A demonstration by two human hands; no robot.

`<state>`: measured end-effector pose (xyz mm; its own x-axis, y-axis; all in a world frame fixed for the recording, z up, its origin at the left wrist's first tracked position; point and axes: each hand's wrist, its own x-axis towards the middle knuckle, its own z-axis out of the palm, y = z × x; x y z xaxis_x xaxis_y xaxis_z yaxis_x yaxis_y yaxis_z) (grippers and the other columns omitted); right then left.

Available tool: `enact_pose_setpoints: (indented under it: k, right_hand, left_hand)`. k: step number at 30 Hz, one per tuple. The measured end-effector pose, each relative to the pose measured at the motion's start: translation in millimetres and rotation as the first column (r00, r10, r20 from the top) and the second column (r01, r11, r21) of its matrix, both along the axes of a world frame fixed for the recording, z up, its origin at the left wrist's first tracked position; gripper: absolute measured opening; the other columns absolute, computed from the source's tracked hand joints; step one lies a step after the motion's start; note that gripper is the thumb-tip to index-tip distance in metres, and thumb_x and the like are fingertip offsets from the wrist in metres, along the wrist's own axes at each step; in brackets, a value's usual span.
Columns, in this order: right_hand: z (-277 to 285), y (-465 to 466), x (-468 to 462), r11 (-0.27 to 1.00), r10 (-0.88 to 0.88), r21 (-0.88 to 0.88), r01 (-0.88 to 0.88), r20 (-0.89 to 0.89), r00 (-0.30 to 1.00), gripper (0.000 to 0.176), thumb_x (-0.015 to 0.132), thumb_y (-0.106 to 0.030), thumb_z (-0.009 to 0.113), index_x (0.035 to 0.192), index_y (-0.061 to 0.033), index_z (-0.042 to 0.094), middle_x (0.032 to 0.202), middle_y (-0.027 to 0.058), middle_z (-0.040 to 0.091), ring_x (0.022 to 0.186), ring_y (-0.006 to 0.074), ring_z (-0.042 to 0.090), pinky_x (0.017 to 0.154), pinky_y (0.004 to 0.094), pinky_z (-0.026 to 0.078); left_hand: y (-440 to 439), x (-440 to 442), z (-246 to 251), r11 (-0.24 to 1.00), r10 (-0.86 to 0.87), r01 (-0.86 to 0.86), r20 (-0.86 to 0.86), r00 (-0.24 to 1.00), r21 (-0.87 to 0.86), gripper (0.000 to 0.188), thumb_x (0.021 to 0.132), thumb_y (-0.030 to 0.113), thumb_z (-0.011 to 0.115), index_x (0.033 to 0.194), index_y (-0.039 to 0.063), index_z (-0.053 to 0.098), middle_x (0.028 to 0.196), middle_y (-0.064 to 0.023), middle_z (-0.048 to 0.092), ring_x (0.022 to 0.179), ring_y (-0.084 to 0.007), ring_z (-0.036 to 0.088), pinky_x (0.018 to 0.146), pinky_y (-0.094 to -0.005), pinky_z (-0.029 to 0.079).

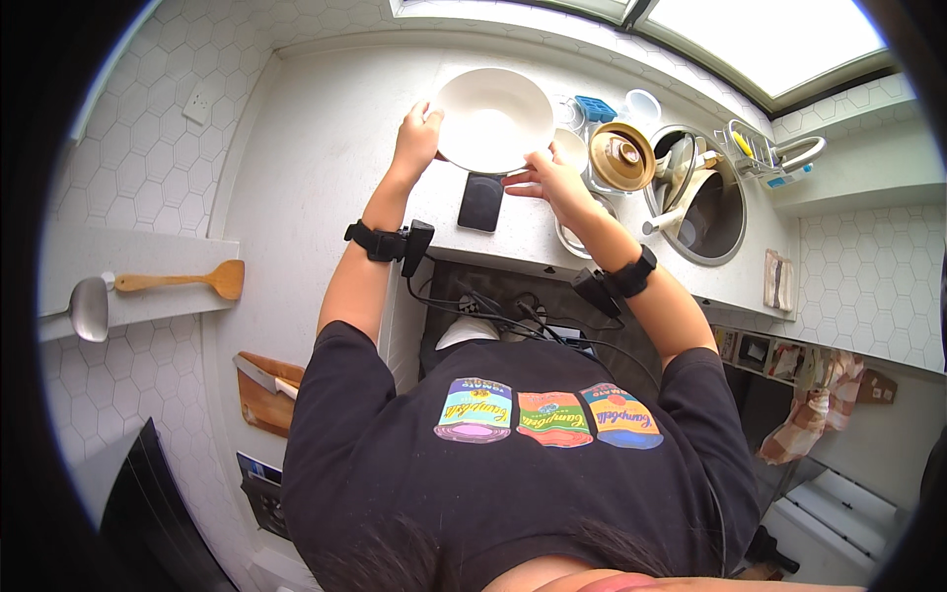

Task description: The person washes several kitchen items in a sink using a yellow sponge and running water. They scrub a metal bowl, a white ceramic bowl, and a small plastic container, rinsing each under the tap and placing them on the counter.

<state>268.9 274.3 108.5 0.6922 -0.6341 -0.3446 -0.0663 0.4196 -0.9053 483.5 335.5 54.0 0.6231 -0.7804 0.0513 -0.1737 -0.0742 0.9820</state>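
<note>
A wide white bowl (494, 118) is held up over the white counter, its inside facing me. My left hand (419, 140) grips its left rim, thumb on the near face. At the lower right rim, my right hand (556, 181) holds the edge with thumb and forefinger, while its other fingers stretch out below. Just under the bowl lies a flat black rectangular object (481, 202) on the counter, its top end partly covered by the bowl. Both wrists wear black straps with small devices.
Right of the bowl stand a brown lidded pot (621, 157), a blue ice tray (595, 109) and clear containers (642, 106). Further right, the round sink (699, 222) holds dishes under a faucet (664, 222). A knife (259, 376) rests on a wooden cutting board (259, 407) at left. Cables hang between my wrists.
</note>
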Motion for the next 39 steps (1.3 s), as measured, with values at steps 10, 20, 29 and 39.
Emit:
enact_pose_setpoints:
  k: [10,20,29,39]
  right_hand:
    - [-65.8,-33.7,72.9,0.971,-0.228,0.04,0.234,-0.12,0.966,0.035,0.084,-0.004,0.035,0.116,0.0057,0.028,0.098,0.0212,0.051,0.079,0.0293,0.061,0.062,0.0405,0.057]
    - [-126.1,-74.2,112.9,0.973,-0.226,-0.022,0.231,-0.31,0.923,0.031,0.089,-0.012,0.033,0.114,0.0048,0.042,0.104,0.0203,0.055,0.083,0.0298,0.061,0.071,0.0391,0.056]
    - [-155.9,-87.5,113.3,0.942,-0.29,0.058,0.33,-0.352,0.89,0.03,0.087,-0.006,0.032,0.114,0.0039,0.042,0.105,0.0189,0.055,0.088,0.0293,0.06,0.07,0.0383,0.056]
    - [-188.9,-109.9,117.5,0.933,-0.334,-0.019,0.36,-0.421,0.843,0.036,0.086,-0.002,0.035,0.121,-0.0018,0.029,0.108,0.0164,0.05,0.082,0.0246,0.059,0.059,0.0323,0.056]
  left_hand:
    - [-62.0,57.3,-76.5,0.982,-0.01,-0.016,0.134,0.991,0.186,0.043,0.085,0.032,0.048,0.114,0.0,0.053,0.097,-0.0228,0.062,0.093,-0.0339,0.06,0.081,-0.037,0.045]
    - [-93.5,68.3,-130.2,0.942,0.042,-0.114,0.224,0.974,0.315,0.038,0.085,0.026,0.045,0.112,0.001,0.054,0.097,-0.0231,0.061,0.093,-0.0377,0.058,0.082,-0.0413,0.044]
    - [-119.5,74.3,-169.9,0.935,-0.037,-0.051,0.24,0.97,0.35,0.036,0.086,0.028,0.046,0.105,-0.002,0.055,0.097,-0.0241,0.06,0.093,-0.0378,0.057,0.081,-0.0403,0.043]
    - [-130.1,75.4,-174.4,0.943,-0.019,-0.043,0.181,0.983,0.331,0.038,0.086,0.028,0.046,0.111,0.001,0.054,0.101,-0.0222,0.06,0.096,-0.0355,0.057,0.082,-0.0382,0.044]
